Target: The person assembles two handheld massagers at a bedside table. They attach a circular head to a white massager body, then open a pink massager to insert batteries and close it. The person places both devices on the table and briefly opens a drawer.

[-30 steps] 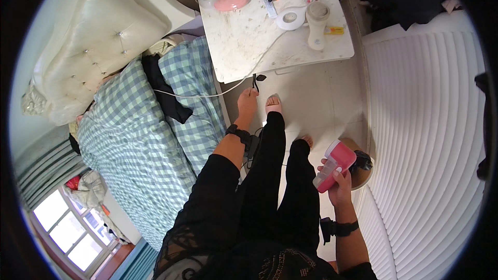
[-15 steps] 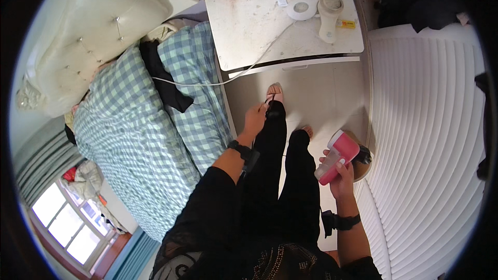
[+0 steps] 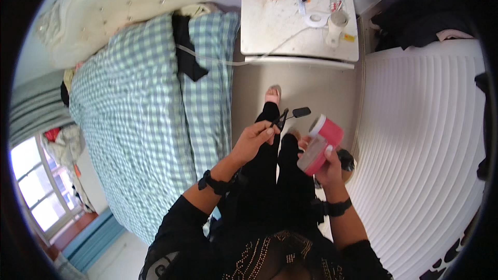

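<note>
In my right hand is a pink fabric shaver with a white-rimmed round head and a see-through compartment. My fingers wrap its body, thumb on the near side. To the left of it, my left hand pinches a thin black cord, partly folded over. From the fingers a thin stretch of it runs right to a flat black end piece, which hangs in the air just short of the shaver's head. The cord and the shaver are apart.
A bed with a green checked quilt lies on the left. Ahead stands a white table with small items and a white cable. A ribbed white panel is on the right, with a bin beside it.
My left hand has come closer, and the cord's flat end now shows at its right. The shaver has shifted a little left and up. The head view has turned, moving the bed and table.
</note>
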Tool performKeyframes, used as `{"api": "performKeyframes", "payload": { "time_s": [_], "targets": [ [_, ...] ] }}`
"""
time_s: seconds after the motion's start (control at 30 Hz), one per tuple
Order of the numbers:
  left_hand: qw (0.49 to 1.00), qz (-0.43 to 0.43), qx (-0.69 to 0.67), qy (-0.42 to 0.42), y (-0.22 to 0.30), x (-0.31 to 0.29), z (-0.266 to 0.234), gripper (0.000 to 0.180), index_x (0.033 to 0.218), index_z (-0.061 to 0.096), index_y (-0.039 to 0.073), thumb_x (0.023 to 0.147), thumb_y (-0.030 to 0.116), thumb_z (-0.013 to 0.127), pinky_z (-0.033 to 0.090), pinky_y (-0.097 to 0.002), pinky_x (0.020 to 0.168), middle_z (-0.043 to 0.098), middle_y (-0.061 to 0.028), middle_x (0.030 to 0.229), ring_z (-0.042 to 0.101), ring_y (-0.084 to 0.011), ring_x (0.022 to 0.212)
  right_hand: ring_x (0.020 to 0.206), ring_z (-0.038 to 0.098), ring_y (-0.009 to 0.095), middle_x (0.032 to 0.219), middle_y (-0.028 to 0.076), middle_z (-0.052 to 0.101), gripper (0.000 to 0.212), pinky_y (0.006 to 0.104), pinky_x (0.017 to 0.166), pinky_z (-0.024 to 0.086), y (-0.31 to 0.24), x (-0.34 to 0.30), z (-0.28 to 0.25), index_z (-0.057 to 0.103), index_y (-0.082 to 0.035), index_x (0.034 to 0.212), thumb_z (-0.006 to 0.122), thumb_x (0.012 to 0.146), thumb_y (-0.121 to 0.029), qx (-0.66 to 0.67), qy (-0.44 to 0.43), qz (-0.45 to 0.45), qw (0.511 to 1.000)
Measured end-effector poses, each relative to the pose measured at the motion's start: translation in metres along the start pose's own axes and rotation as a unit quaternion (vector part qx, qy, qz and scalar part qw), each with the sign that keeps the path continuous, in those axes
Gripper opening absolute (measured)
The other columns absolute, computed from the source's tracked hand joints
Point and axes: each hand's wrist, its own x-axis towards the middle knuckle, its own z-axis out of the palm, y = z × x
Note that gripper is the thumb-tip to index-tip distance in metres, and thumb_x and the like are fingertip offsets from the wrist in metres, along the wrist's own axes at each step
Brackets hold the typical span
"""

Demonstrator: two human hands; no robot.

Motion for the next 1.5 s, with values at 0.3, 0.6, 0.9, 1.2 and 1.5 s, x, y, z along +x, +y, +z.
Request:
{"api": "performKeyframes", "payload": {
  "time_s": [0.3, 0.6, 0.9, 1.2, 1.5],
  "targets": [
    [0.997, 0.051, -0.026, 0.043, -0.018, -0.154, 0.039, 0.027, 0.106, 0.057, -0.001, 0.087, 0.016, 0.065, 0.046, -0.0250, 0.075, 0.056, -0.0026, 0.087, 0.055, -0.0120, 0.080, 0.121, 0.050, 0.031, 0.133, 0.019, 0.048, 0.072, 0.0439, 0.099, 0.043, 0.039, -0.070, 0.068, 0.035, 0.001, 0.136, 0.065, 0.080, -0.033, -0.051, -0.078, 0.128, 0.987],
    [0.981, -0.006, -0.104, 0.162, -0.082, -0.306, -0.002, 0.064, 0.123, 0.043, -0.008, 0.079, 0.025, 0.075, 0.044, -0.0288, 0.087, 0.056, -0.0108, 0.111, 0.054, -0.0164, 0.101, 0.111, 0.054, 0.022, 0.121, 0.011, 0.053, 0.049, 0.0382, 0.096, 0.045, 0.185, -0.111, 0.119, 0.041, 0.000, 0.129, 0.060, 0.086, -0.013, -0.223, -0.167, 0.249, 0.928],
    [0.872, 0.110, -0.208, 0.429, -0.251, -0.546, -0.146, 0.047, 0.120, 0.049, -0.005, 0.082, 0.018, 0.067, 0.049, -0.0305, 0.082, 0.061, -0.0093, 0.107, 0.060, -0.0172, 0.094, 0.110, 0.057, 0.024, 0.124, 0.013, 0.057, 0.041, 0.0380, 0.091, 0.047, 0.297, -0.174, 0.144, 0.044, -0.003, 0.130, 0.054, 0.093, -0.016, -0.407, -0.072, 0.252, 0.875],
    [0.793, -0.220, 0.115, 0.556, -0.394, -0.633, -0.275, 0.072, 0.120, 0.048, -0.009, 0.067, 0.029, 0.079, 0.048, -0.0401, 0.086, 0.057, -0.0221, 0.114, 0.057, -0.0324, 0.104, 0.096, 0.062, 0.019, 0.114, 0.013, 0.061, 0.039, 0.0318, 0.082, 0.050, 0.280, -0.282, 0.094, 0.045, 0.000, 0.127, 0.052, 0.094, -0.019, -0.339, 0.018, 0.117, 0.933],
    [0.769, -0.111, 0.415, 0.474, -0.303, -0.456, -0.308, 0.072, 0.137, 0.037, -0.003, 0.074, 0.016, 0.068, 0.045, -0.0445, 0.095, 0.043, -0.0281, 0.134, 0.050, -0.0385, 0.118, 0.085, 0.062, 0.018, 0.106, 0.010, 0.062, 0.032, 0.0308, 0.074, 0.050, 0.238, -0.432, -0.032, 0.050, -0.003, 0.121, 0.052, 0.093, -0.019, -0.147, 0.297, -0.168, 0.928]
  ]
}}
